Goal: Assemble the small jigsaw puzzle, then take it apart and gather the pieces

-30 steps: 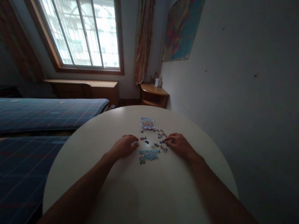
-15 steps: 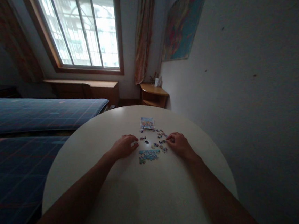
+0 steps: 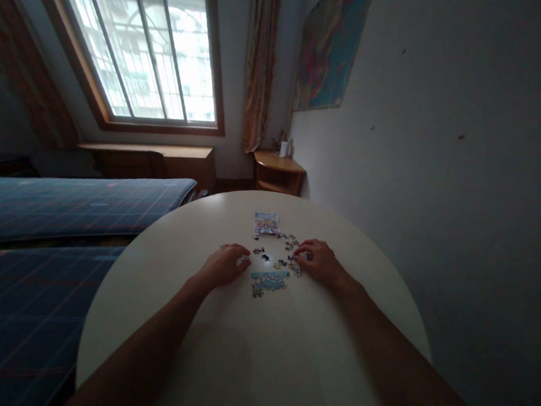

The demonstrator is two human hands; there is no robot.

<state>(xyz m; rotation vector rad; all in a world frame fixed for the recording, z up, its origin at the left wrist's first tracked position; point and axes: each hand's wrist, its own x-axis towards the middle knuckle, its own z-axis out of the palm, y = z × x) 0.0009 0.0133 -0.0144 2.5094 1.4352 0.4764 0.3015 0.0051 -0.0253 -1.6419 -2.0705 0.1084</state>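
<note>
On the round table, my left hand (image 3: 226, 265) rests at the left of the puzzle pieces, fingers curved and apart. A small pale patch shows between its thumb and fingertips; I cannot tell if it is a piece. My right hand (image 3: 322, 261) is at the right edge of the loose jigsaw pieces (image 3: 289, 246), thumb and fingers apart, fingertips at some of them. A dark piece shows under this hand. Between the hands lies a single dark piece (image 3: 265, 258). Nearer to me is a joined blue puzzle section (image 3: 270, 281) with an uneven lower edge.
A small printed picture packet (image 3: 266, 223) lies beyond the pieces on the pale round table (image 3: 284, 360). Checked mattresses (image 3: 62, 205) are at the left. A wall (image 3: 442, 213) runs along the right, and a small wooden corner shelf (image 3: 279, 162) stands behind the table.
My right hand has moved slightly left, its fingertips now in among the loose pieces. My left hand has stayed in place.
</note>
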